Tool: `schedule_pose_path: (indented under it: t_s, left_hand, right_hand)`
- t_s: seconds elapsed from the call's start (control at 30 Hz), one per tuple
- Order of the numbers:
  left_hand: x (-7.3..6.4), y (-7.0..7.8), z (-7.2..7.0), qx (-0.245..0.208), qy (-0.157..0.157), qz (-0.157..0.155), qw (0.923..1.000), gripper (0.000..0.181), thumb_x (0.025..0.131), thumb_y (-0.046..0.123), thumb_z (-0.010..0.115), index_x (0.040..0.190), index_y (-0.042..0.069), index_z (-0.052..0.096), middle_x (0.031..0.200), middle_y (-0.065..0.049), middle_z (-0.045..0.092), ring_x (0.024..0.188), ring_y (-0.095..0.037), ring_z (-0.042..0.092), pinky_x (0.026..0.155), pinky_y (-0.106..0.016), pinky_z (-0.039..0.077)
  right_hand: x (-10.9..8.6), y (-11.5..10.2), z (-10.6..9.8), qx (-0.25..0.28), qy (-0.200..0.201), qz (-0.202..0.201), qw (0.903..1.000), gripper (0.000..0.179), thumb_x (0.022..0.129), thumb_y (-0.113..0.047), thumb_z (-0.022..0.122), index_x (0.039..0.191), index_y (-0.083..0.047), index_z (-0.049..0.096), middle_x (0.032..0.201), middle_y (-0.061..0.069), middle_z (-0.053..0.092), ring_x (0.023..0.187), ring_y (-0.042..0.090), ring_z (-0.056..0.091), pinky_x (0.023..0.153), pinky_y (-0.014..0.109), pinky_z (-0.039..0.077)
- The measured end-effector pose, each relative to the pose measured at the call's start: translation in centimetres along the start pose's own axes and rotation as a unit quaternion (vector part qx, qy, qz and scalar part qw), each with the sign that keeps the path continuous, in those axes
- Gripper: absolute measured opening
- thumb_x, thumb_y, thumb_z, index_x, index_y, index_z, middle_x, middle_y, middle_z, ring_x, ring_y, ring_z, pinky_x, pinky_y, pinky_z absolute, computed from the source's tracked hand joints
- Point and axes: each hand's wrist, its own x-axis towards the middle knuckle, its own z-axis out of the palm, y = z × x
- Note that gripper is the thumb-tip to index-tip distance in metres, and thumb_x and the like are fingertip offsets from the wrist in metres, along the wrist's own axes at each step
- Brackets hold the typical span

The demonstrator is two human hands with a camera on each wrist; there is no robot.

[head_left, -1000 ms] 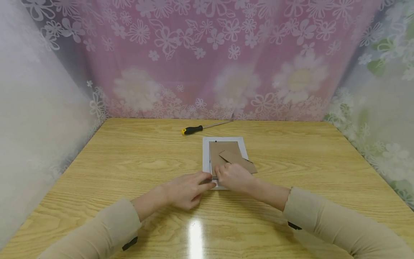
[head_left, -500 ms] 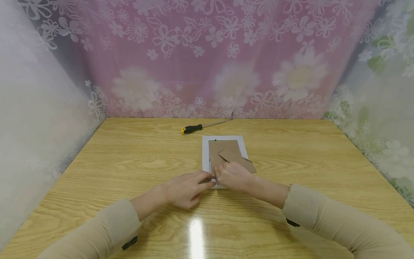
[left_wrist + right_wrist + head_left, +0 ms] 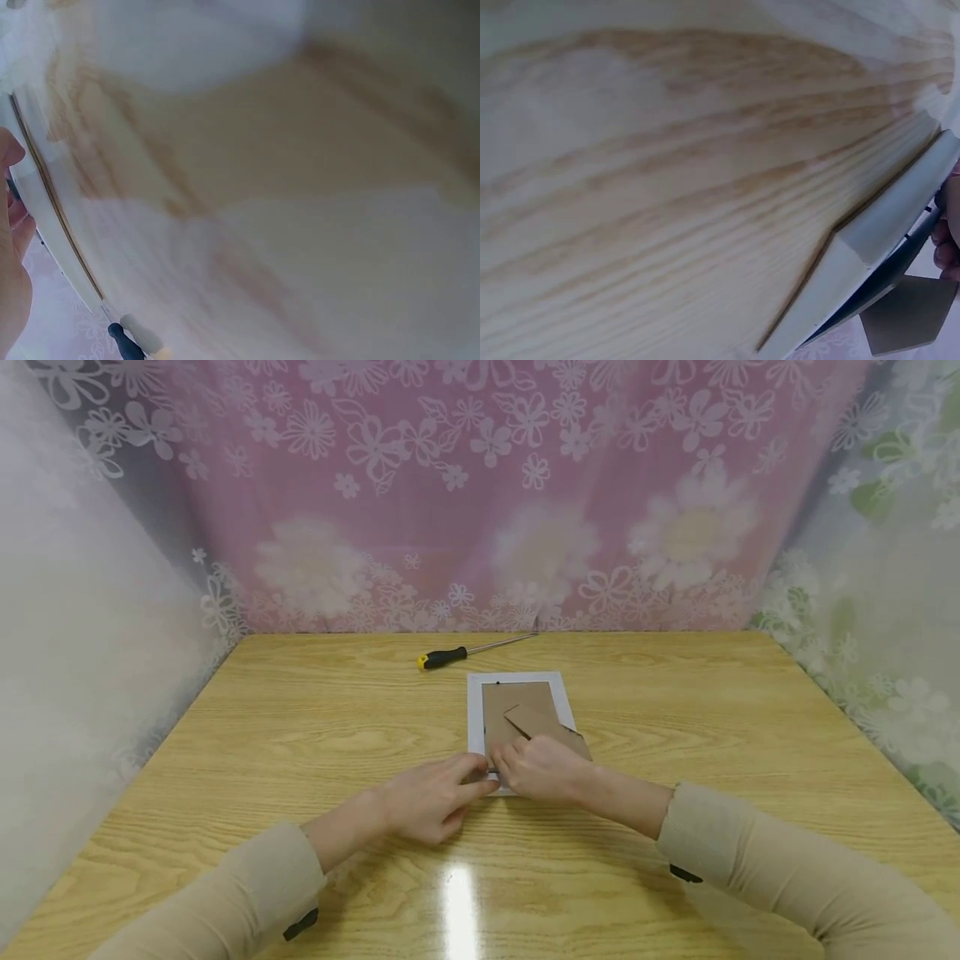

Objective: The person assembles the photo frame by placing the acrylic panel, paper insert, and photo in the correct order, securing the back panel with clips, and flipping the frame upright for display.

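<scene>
A white picture frame [image 3: 476, 717] lies face down on the wooden table, its brown backing board [image 3: 498, 706] upward. An easel stand [image 3: 536, 720] slants off the board to the right. My left hand [image 3: 435, 797] holds the frame's near left corner, thumb along the near side and fingers on the left. Beside it, my right hand [image 3: 543, 768] has curled fingers at the near end of the backing board and appears to pinch it; the fingertips are partly hidden. In the right wrist view, the frame [image 3: 877, 225] is edge-on with the stand [image 3: 907, 315] sticking out.
A screwdriver [image 3: 444, 657] with a black and yellow handle lies behind the frame, its tip toward the back edge. Pink flowered cloth [image 3: 525, 502] hangs at the rear of the table [image 3: 300, 718], with pale cloths on both sides.
Both hands stay at the frame's near end with barely any movement. The whole head view shifts slightly.
</scene>
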Motion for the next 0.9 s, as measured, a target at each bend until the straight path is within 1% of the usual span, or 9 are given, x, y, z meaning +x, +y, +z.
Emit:
schedule_pose_path:
  t_s: [0.07,0.13,0.27,0.33,0.4,0.53,0.6,0.73,0.9]
  left_hand:
    - [0.0,0.0,0.1,0.002,0.005,0.004,1.0000,0.050,0.079,0.011,0.056,0.129,0.005,0.053,0.123,-0.015,0.044,0.108,-0.020,0.048,0.094,-0.025,0.043]
    - [0.0,0.0,0.1,0.002,0.009,0.007,0.9999,0.050,0.079,0.011,0.056,0.128,0.005,0.053,0.122,-0.015,0.045,0.107,-0.020,0.048,0.093,-0.026,0.044]
    - [0.0,0.0,0.1,-0.002,0.013,0.007,0.9999,0.052,0.077,0.010,0.057,0.128,0.004,0.053,0.121,-0.015,0.046,0.106,-0.020,0.048,0.093,-0.026,0.044]
    - [0.0,0.0,0.1,-0.004,0.014,0.006,0.9999,0.052,0.077,0.009,0.057,0.128,0.004,0.054,0.121,-0.014,0.046,0.104,-0.019,0.048,0.091,-0.025,0.044]
    - [0.1,0.0,0.1,-0.002,0.016,0.006,0.9999,0.050,0.077,0.009,0.057,0.127,0.004,0.055,0.119,-0.013,0.046,0.102,-0.018,0.047,0.088,-0.024,0.045]
    - [0.2,0.0,0.1,0.001,0.018,0.009,0.9998,0.049,0.076,0.009,0.057,0.125,0.004,0.057,0.117,-0.012,0.047,0.100,-0.018,0.047,0.086,-0.024,0.045]
    - [0.2,0.1,0.1,0.000,0.019,0.012,0.9998,0.049,0.076,0.009,0.057,0.124,0.003,0.057,0.117,-0.012,0.047,0.102,-0.019,0.047,0.088,-0.025,0.045]
    - [0.2,0.0,0.1,-0.001,0.019,0.016,0.9997,0.046,0.077,0.009,0.058,0.123,0.003,0.058,0.120,-0.013,0.046,0.110,-0.021,0.047,0.093,-0.027,0.043]
    - [0.2,0.0,0.1,-0.001,0.018,0.013,0.9997,0.048,0.077,0.010,0.058,0.125,0.002,0.056,0.120,-0.013,0.046,0.111,-0.022,0.047,0.094,-0.028,0.043]
  right_hand:
    - [-0.1,0.0,0.1,-0.003,0.006,-0.005,1.0000,0.027,0.089,-0.021,0.061,0.109,-0.004,0.065,0.086,0.002,0.066,0.064,0.009,0.058,0.040,0.016,0.041]
    - [-0.2,0.0,0.2,-0.009,0.017,-0.011,0.9997,0.029,0.088,-0.022,0.061,0.111,-0.005,0.066,0.090,0.004,0.067,0.066,0.010,0.060,0.042,0.016,0.043]
    - [-0.3,0.2,0.0,-0.030,0.060,-0.025,0.9975,0.029,0.088,-0.023,0.059,0.108,-0.005,0.068,0.090,0.004,0.068,0.067,0.010,0.061,0.045,0.016,0.045]
    - [-0.3,0.3,-0.1,-0.044,0.088,-0.029,0.9948,0.027,0.090,-0.022,0.054,0.104,-0.004,0.069,0.088,0.004,0.068,0.065,0.010,0.060,0.046,0.017,0.046]
    - [-0.4,0.3,-0.2,-0.061,0.118,-0.029,0.9908,0.030,0.094,-0.016,0.044,0.100,-0.005,0.071,0.083,0.002,0.068,0.059,0.008,0.056,0.045,0.015,0.042]
    - [-0.4,-0.1,-0.5,-0.101,0.173,-0.020,0.9795,0.048,0.096,-0.005,0.026,0.091,-0.006,0.073,0.070,-0.001,0.064,0.049,0.004,0.045,0.041,0.014,0.033]
    - [-0.4,-0.7,-0.7,-0.120,0.190,-0.012,0.9742,0.049,0.095,-0.003,0.024,0.089,-0.006,0.073,0.066,-0.002,0.061,0.047,0.004,0.041,0.040,0.014,0.029]
    - [-0.5,-1.8,-1.3,-0.133,0.200,0.003,0.9706,0.045,0.093,-0.002,0.028,0.088,-0.005,0.073,0.063,-0.002,0.058,0.048,0.005,0.040,0.040,0.016,0.029]
    - [-0.9,-2.7,-1.8,-0.120,0.174,0.013,0.9773,0.049,0.092,0.000,0.025,0.091,-0.006,0.073,0.062,-0.002,0.057,0.048,0.005,0.041,0.040,0.015,0.030]
